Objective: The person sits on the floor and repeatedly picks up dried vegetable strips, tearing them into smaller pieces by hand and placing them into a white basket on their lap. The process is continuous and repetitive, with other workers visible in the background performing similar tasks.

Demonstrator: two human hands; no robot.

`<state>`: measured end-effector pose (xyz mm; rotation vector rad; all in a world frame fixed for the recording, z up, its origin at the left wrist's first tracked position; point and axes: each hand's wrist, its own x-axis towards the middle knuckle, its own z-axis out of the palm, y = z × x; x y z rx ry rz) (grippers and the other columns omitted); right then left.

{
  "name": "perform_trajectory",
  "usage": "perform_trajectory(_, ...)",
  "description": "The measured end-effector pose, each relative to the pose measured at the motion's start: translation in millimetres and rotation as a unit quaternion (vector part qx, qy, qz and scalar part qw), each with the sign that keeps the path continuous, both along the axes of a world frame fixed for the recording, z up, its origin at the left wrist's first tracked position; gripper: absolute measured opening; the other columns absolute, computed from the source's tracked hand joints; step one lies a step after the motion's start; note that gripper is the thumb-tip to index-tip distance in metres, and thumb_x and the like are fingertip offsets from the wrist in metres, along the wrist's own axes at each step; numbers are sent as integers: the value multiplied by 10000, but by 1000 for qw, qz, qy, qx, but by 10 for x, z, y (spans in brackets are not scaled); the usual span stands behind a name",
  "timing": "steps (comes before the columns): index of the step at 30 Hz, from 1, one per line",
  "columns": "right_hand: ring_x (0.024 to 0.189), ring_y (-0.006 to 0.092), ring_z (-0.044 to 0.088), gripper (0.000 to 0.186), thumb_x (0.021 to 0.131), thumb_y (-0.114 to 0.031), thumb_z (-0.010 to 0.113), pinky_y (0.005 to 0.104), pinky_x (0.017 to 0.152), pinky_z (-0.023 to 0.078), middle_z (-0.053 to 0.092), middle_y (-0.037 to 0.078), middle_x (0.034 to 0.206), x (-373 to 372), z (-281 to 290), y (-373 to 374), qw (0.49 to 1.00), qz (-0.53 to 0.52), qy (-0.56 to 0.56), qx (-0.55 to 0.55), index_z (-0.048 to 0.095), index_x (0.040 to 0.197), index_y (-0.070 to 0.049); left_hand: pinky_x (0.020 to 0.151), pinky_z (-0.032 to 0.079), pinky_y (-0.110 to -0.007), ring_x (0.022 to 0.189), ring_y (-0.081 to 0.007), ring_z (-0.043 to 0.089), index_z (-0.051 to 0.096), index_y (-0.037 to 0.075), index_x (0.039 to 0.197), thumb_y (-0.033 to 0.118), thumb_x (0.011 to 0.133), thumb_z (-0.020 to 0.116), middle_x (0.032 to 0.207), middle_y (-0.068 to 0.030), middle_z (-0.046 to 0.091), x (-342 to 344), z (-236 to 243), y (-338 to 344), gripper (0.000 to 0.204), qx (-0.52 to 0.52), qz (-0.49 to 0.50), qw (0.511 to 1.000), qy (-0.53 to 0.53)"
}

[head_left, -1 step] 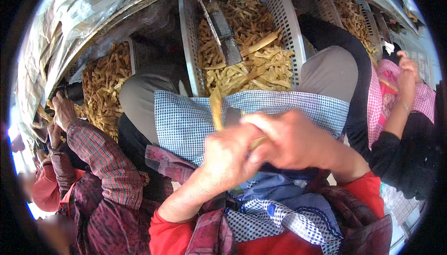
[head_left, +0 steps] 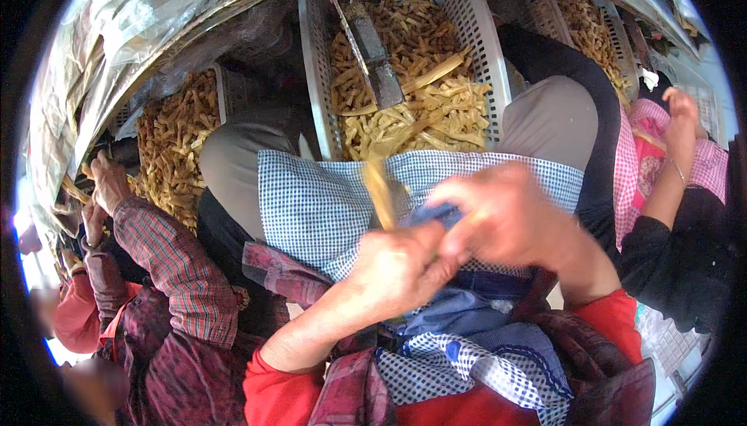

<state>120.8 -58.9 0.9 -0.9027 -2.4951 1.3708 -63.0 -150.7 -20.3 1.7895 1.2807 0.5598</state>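
Two hands, one yellow strip, three crates of the stuff

Left hand (head_left: 397, 266) is clenched round the bottom of a single yellow strip (head_left: 379, 185). It stands nearly upright over the checked apron (head_left: 311, 208), long axis near-to-far, tip pointing away. Right hand (head_left: 506, 216) is blurry but pinches something blue just beside it. Further out, the middle white crate (head_left: 482, 52) holds cut yellow strips plus a metal blade (head_left: 372, 52); crates left (head_left: 175, 138) and right (head_left: 587, 25) hold more.

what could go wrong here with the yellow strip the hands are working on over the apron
The left hand and right hand are blurred and close together around the thin yellow strip, so a finger could get nicked or pinched. Pieces might also drop onto the blue checked apron rather than into the white slotted plastic basket.
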Motion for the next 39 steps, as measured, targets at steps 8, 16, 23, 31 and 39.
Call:
perform_trajectory(8,623,193,627,597,687,-530,760,346,567,516,649,22,737,326,206,26,924,172,193,-280,665,1129,-140,513,474,-339,539,-249,594,622,39,719,115,853,624,596,-90,559,-235,365,734,154,102,21,991,89)
perform_trajectory(16,737,188,601,528,712,-325,741,299,644,502,648,46,898,-72,28,-56,936,-115,105,317,641,1132,-20,588,515,-242,670,-150,626,601,4,1044,160,926,613,802,-69,651,83,-80,259,196,-465,177,647,-578)
perform_trajectory(23,638,272,646,368,823,-269,705,374,559,500,681,131,898,-174,-319,-127,952,-174,124,221,618,1039,15,511,494,-341,546,-249,595,633,7,1011,300,775,743,663,-72,582,-106,38,489,391,241,43,967,72)
perform_trajectory(31,534,84,459,114,879,-184,625,216,429,351,561,15,734,-237,-124,-164,837,-352,313,-279,551,885,-97,501,346,-236,537,-80,439,558,33,754,295,1021,424,635,22,507,28,-38,316,397,-151,263,931,-202)
perform_trajectory(39,490,42,311,322,1022,-370,401,170,398,307,393,-18,609,113,114,-29,749,-260,488,-365,442,851,-100,589,437,-279,619,-137,535,579,-1,740,470,993,422,667,-42,574,-318,-8,186,557,-144,47,982,-112)
